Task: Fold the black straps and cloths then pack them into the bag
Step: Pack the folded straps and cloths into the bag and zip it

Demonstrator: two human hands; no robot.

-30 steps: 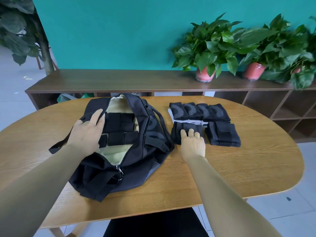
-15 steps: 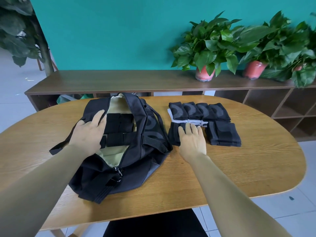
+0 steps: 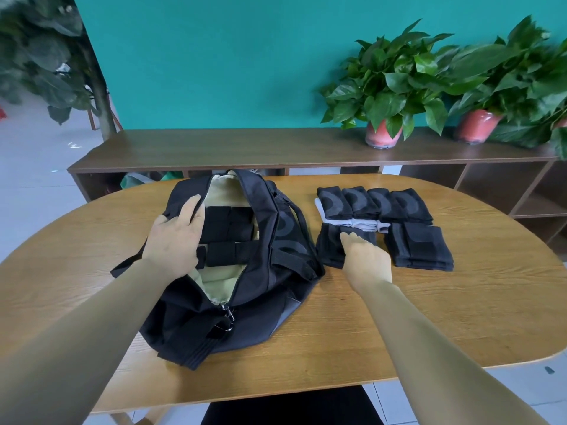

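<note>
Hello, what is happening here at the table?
A person is packing folded black items into an open black bag on a wooden table. The left hand holds the bag's opening, with several folded straps already inside. The right hand grips one folded stack; more folded cloths wait beside the bag.

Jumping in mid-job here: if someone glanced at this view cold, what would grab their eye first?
Probably the open black fabric bag with its pale yellow lining, left of centre on the oval wooden table, folded black straps already lying inside. The left hand holds its opening edge, while the right hand reaches onto a folded black cloth beside the bag. Behind, leafy potted plants stand against a teal wall.
</note>
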